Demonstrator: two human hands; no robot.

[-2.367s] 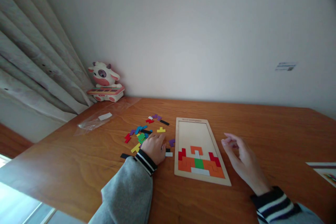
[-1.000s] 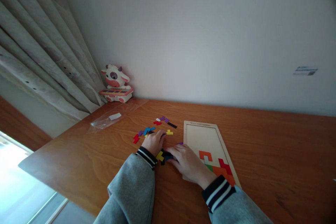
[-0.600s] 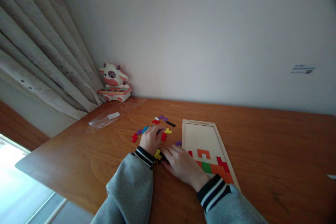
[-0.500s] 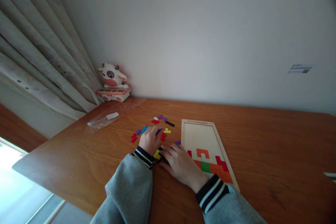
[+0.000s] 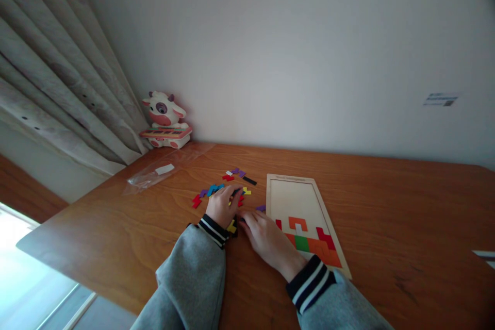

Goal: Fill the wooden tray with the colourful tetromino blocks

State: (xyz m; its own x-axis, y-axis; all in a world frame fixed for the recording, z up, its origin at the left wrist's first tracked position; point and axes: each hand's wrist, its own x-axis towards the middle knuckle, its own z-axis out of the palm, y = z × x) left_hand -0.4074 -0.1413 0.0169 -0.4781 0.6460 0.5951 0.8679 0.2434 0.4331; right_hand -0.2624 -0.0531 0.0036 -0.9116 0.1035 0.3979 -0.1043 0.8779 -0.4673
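My left hand (image 5: 223,206) is closed among loose puzzle pieces, with a dark puzzle piece (image 5: 235,192) showing between its thumb and fingers. Close beside it, my right hand (image 5: 266,240) pinches a small dark piece, mostly hidden by the fingertips. A yellow puzzle piece (image 5: 231,227) lies by the left wrist, with black next to it. To the right is a wooden puzzle board (image 5: 294,196). Its near part holds an orange U-shaped piece (image 5: 297,221), a green piece (image 5: 301,243), a red piece (image 5: 325,237) and others.
Blue pieces (image 5: 214,188), red pieces (image 5: 197,201) and a black bar (image 5: 249,180) lie around the left hand. A clear plastic bag (image 5: 149,178) is on the table's left side. Behind it sits a toy cow with a keyboard (image 5: 165,121). A wall backs the wooden table (image 5: 386,206).
My right hand's fingers have drawn together into a pinch and moved slightly away from the yellow piece. My left hand stays almost in place. The view has shifted slightly.
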